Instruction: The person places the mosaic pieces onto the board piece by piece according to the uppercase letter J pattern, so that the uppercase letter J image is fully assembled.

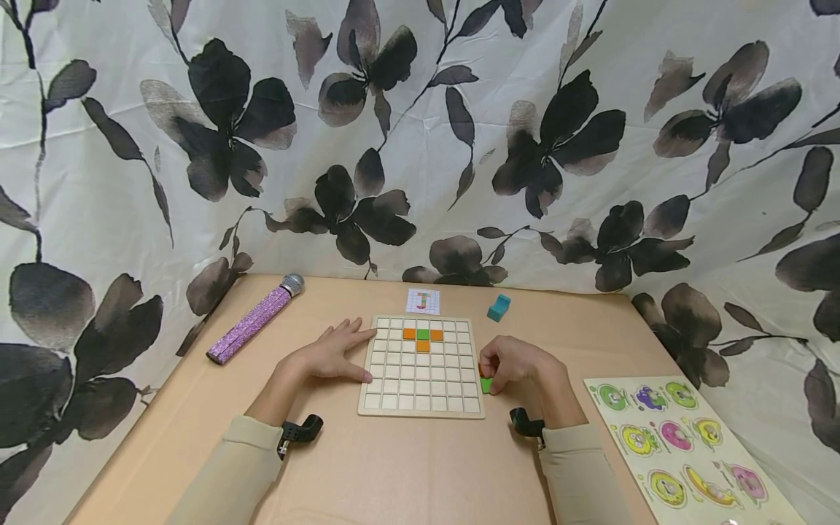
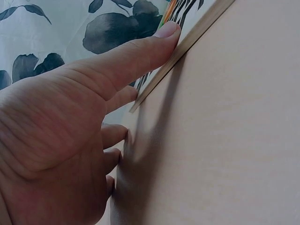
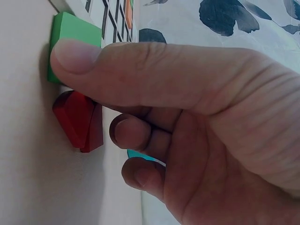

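Note:
A white grid board (image 1: 456,391) with a wooden frame lies on the table. Several tiles fill squares near its top: an orange tile (image 1: 410,334), a green tile (image 1: 423,334) and further orange ones. My left hand (image 1: 328,354) rests at the board's left edge, fingers spread, with the thumb (image 2: 140,54) over the rim. Beside the right edge, my right hand (image 1: 521,364) pinches a green square block (image 3: 77,28), the thumb lying across its face and the other fingers curled. Red blocks (image 3: 80,119) sit just by that hand, mostly hidden in the head view.
Behind the board lies a small pattern card (image 1: 423,301) with a coloured shape on a grid. A teal block (image 1: 499,308) is at the back right. At left lies a glittery purple microphone (image 1: 252,324). A board with fruit pictures (image 1: 709,445) covers the right front.

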{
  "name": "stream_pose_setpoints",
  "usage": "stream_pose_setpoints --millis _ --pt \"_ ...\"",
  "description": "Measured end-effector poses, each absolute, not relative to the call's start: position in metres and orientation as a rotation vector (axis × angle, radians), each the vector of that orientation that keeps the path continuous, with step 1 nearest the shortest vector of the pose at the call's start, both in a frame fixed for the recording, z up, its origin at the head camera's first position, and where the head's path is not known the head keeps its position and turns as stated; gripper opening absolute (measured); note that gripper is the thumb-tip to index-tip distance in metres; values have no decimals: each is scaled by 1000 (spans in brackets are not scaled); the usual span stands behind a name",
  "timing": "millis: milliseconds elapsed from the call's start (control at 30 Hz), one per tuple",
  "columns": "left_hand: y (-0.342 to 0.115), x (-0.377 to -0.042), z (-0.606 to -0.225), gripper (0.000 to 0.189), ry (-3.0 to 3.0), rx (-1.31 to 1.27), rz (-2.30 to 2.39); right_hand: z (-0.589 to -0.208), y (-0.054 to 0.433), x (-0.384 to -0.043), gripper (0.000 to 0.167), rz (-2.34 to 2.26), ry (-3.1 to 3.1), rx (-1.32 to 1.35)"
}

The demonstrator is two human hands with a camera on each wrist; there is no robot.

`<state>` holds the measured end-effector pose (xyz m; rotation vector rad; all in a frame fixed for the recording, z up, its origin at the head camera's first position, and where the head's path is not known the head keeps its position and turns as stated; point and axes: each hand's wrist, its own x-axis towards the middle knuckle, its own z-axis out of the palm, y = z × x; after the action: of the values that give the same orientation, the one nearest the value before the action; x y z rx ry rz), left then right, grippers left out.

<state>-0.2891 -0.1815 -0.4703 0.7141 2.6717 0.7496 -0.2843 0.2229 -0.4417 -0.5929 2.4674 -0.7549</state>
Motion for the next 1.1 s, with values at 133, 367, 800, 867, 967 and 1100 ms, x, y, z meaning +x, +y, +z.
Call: stream_pose_setpoints --millis 133,367,800,867,967,1100 --pt "-182 -289 -470 100 2671 713 759 -441 224 -284 21 -762 2462 -606" --pt "-181 -288 -469 99 2665 713 777 -440 226 -284 18 -804 2443 -597" --pt "-181 -287 -468 99 2666 706 768 -438 234 -285 7 -894 2364 -646" --pt "-181 -287 -468 99 2667 708 768 -436 235 -285 6 -915 2367 -636" --pt "-181 -287 -468 99 2668 709 766 -434 234 -285 6 -937 2384 -634" --pt "-181 -287 -468 99 2669 715 763 -432 231 -286 4 -972 2411 -665"
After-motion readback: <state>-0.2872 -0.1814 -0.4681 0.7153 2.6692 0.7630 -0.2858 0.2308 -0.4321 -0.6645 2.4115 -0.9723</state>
